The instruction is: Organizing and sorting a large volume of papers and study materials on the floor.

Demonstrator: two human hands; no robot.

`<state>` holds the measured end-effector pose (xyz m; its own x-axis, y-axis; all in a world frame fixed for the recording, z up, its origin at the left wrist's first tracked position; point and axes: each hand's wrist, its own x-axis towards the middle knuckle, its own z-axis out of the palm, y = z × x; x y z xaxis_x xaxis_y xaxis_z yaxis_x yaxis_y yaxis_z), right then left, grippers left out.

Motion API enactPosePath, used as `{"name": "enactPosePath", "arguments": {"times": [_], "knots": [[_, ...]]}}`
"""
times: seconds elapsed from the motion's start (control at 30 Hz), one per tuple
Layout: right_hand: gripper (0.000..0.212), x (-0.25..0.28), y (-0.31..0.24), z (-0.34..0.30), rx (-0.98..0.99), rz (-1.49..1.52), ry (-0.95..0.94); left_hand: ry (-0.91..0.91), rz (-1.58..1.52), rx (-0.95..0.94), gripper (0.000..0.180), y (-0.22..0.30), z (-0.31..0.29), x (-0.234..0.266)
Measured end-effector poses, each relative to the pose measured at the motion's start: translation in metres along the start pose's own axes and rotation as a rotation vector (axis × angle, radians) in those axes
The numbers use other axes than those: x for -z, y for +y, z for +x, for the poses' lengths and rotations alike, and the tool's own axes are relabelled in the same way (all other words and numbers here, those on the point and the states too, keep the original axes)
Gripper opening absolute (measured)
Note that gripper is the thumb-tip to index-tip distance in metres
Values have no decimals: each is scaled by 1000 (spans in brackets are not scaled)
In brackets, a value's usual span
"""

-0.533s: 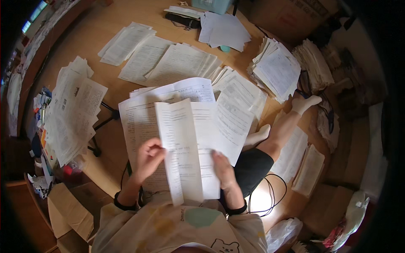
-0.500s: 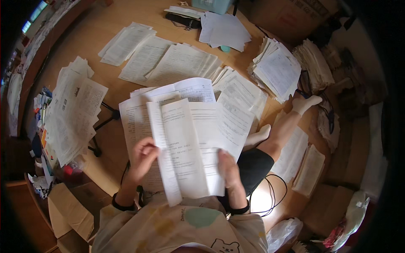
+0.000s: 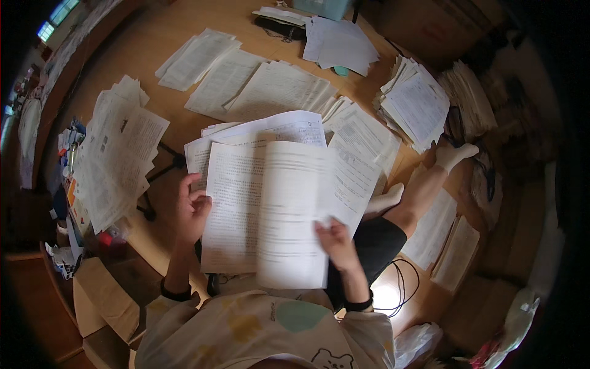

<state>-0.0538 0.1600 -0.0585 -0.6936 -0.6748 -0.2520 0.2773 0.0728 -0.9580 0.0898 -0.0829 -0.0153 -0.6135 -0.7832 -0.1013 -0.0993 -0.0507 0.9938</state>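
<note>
In my lap lies a set of printed sheets (image 3: 233,203), a page (image 3: 292,215) of it bowed up and blurred across its right half. My left hand (image 3: 193,209) is closed at the left edge of these sheets, thumb against the paper and fingers curled. At the right edge of the bowed page, my right hand (image 3: 337,243) is closed with its fingertips on the paper. Larger printed papers (image 3: 301,126) lie beneath and beyond them. More printed sheets (image 3: 359,172) spread to the right, beside my knee.
Fanned papers (image 3: 123,154) rise at the left, and further sheets (image 3: 276,89) cover the floor ahead. Paper stacks (image 3: 415,107) stand at the far right. An open cardboard box (image 3: 107,295) is at the lower left; a black cable (image 3: 405,289) loops over a bright light by my right arm.
The standing, rolled sheets have opened out: a flat printed page now shows at left and a curved page at right. My left hand has moved left and slightly up.
</note>
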Motion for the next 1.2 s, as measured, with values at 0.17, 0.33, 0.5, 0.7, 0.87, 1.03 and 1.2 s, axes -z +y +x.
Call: {"name": "enactPosePath", "arguments": {"times": [0.17,0.33,0.5,0.7,0.87,1.03,1.2], "knots": [[16,-81,0,16,190,-310,-132,-187,388,-134,17,-26,8,17],[14,-33,-6,9,-5,-194,-98,18,44,114,16,-27,5,26],[13,43,-27,1,-81,182,290,39,-232,295,15,-14,8,19],[24,98,-17,-12,93,-518,467,68,161,14,15,-18,15,32],[20,104,-23,-15,139,-351,478,312,412,-175,17,-4,26,77],[19,58,-67,-13,81,18,186,473,-351,-42,29,23,25,83],[39,26,-40,-3,90,-104,-122,-304,-1413,-102,46,4,28,111]]}}
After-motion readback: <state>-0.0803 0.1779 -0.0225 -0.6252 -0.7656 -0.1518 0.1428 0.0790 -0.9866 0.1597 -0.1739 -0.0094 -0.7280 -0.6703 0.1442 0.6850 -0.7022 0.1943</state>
